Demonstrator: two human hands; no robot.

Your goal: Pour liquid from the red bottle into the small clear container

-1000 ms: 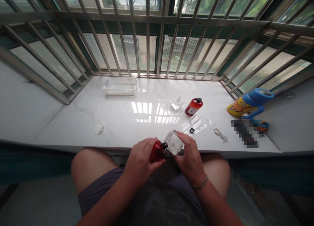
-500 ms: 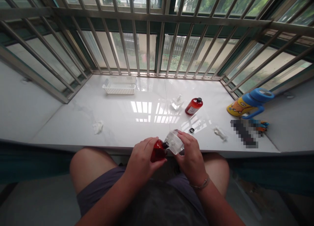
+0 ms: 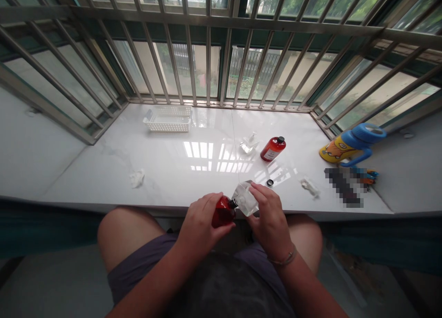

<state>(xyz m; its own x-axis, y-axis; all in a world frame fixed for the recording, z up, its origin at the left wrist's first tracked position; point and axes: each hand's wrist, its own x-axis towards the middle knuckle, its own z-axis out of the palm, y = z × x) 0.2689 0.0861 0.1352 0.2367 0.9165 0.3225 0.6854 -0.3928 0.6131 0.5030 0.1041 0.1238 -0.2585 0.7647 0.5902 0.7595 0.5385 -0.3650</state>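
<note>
My left hand (image 3: 200, 223) is wrapped around a red bottle (image 3: 223, 212), which is tipped over to the right. The bottle's black neck (image 3: 233, 203) meets the mouth area of a clear, faceted bottle (image 3: 246, 199). My right hand (image 3: 270, 216) grips that clear bottle from its right side, tilted toward the red one. Both are held at the front edge of the white counter (image 3: 165, 179). Whether liquid passes between them cannot be made out. Just beyond my right hand, a small black ring-shaped cap (image 3: 270, 182) lies on the counter.
Farther back stand a second red bottle (image 3: 273, 149) with a black cap and a clear pump top (image 3: 249, 143). A white basket (image 3: 167, 120) sits at the back left. Crumpled tissue (image 3: 137, 179), a wrapper (image 3: 310, 187) and a blue-yellow flask (image 3: 350, 144) lie around, before window bars (image 3: 208, 69).
The clear bottle in my right hand has shifted very slightly. Both hands keep their hold, and the things on the counter stay put.
</note>
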